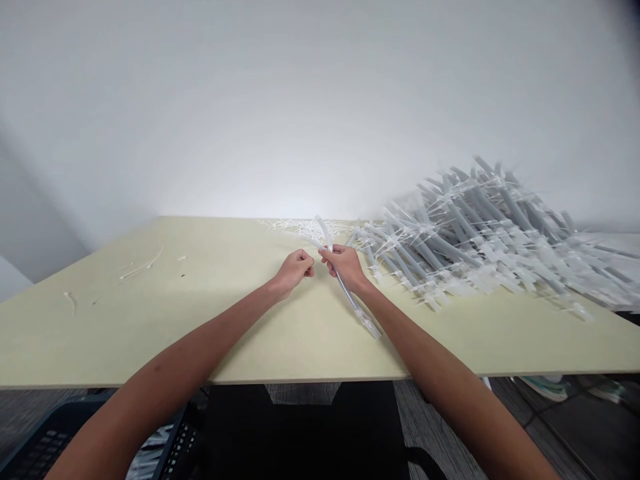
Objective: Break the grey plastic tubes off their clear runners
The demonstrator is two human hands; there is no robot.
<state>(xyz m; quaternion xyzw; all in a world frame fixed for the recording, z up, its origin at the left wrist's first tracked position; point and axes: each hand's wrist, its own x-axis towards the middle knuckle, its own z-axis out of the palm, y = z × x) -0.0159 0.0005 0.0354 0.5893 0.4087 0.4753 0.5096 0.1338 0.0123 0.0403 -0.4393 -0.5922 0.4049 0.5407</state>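
Observation:
My right hand [344,265] is closed around a thin, translucent plastic tube [347,293]. The tube slants from above the fingers down toward the table's front edge and ends in a clear, wider piece [369,324]. Just left of it, my left hand [296,270] is curled shut with its fingertips close to the right hand. Whatever it may pinch is too small to make out. Behind both hands lies a loose heap of thin white strips [310,229] that look like cable ties.
A large pile of similar grey tubes with clear ends [470,227] covers the table's right side. Several loose white ties [143,269] lie on the left of the pale table [200,333]. Below the front edge at left stands a dark basket [50,433] with pale pieces inside.

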